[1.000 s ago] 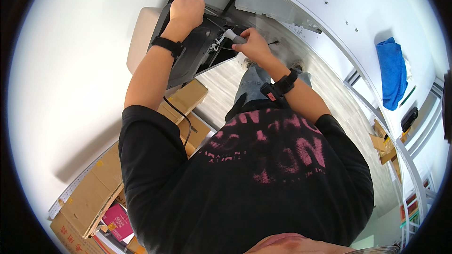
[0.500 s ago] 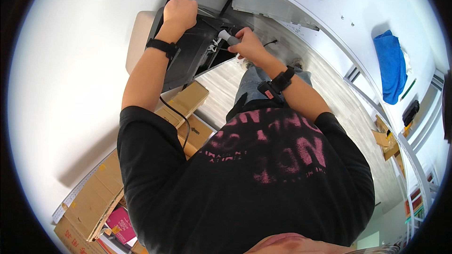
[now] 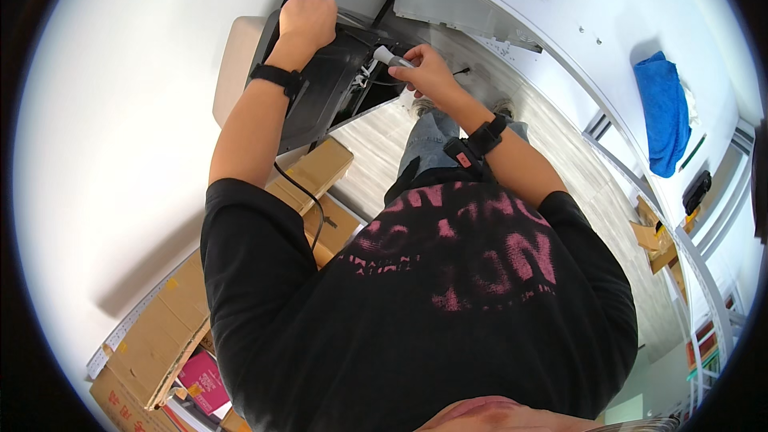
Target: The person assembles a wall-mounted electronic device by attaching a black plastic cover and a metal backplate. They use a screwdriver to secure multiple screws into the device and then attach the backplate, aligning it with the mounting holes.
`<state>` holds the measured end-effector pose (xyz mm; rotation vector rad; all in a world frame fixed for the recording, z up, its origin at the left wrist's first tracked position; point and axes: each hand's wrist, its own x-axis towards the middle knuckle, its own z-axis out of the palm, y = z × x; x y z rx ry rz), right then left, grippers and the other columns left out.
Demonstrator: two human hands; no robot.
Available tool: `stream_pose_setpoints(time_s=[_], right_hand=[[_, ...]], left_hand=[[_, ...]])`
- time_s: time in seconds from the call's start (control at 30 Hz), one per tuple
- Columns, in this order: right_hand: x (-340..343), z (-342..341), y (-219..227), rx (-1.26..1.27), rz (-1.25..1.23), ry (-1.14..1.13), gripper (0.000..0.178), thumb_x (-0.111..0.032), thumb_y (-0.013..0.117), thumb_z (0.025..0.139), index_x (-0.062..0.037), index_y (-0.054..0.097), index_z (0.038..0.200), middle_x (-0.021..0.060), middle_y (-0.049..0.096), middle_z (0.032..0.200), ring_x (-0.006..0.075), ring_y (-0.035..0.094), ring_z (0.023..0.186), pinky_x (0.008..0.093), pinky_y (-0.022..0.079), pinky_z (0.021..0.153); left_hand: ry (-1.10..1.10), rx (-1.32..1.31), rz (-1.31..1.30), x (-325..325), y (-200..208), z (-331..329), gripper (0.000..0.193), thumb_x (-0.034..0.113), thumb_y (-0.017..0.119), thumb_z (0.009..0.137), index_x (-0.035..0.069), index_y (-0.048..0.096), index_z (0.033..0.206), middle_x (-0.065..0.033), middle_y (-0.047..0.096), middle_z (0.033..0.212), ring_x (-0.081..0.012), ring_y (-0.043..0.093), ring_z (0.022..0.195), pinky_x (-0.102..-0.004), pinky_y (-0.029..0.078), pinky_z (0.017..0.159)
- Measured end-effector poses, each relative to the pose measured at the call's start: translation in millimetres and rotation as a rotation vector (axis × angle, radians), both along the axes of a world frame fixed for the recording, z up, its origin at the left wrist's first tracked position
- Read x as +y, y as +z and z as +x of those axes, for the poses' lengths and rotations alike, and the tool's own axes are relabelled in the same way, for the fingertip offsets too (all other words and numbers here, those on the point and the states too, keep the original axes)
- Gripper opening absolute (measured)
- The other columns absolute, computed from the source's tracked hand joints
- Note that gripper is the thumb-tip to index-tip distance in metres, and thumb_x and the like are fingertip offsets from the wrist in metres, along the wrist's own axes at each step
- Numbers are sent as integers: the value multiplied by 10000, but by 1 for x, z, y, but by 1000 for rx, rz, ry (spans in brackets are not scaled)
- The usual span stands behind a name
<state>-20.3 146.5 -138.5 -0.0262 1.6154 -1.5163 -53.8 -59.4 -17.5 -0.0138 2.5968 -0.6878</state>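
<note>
A black computer case stands at the upper left, its side open on dark insides with white cables. My left hand is closed on the case's upper edge; its fingertips are hidden from me. Between the fingers of my right hand is a small brush with a pale head and a grey handle. The brush's head points into the case's open side, beside the white cables. Whether it touches anything inside I cannot tell.
Cardboard boxes lie below the case, with more cartons at the lower left. A black cable hangs from the case. Along the right runs a white desk with a blue cloth on it. A beige panel stands behind the case.
My right hand has shifted the brush slightly up and to the right, and its fingers have changed position on the handle. My left hand stays on the case edge.
</note>
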Motion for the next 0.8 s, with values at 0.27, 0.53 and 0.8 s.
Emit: stream_pose_setpoints(time_s=[0.27, 0.53, 0.8], right_hand=[[7, 1, -4, -127, -171, -22, 249, -262, 546, 925, -42, 513, 1036, 79, 627, 798, 139, 584, 522, 263, 424, 425], [30, -6, -14, -369, -215, 46, 244, -315, 408, 981, -90, 495, 1020, 83, 642, 697, 142, 550, 448, 259, 397, 405], [50, -7, -9, -291, -108, 88, 238, -336, 490, 960, -106, 522, 1008, 40, 637, 779, 101, 558, 603, 235, 424, 475]], left_hand=[[8, -1, 15, 1, 0, 1, 80, 93, 631, 692, 60, 692, 732, -139, 686, 792, -288, 677, 768, -371, 545, 663], [9, -25, -10, -2, 0, 0, 88, 100, 630, 710, 86, 712, 739, -124, 693, 789, -281, 684, 754, -351, 539, 659], [32, -34, -12, 1, 1, -1, 99, 101, 628, 712, 90, 714, 759, -126, 694, 804, -281, 685, 766, -351, 540, 659]])
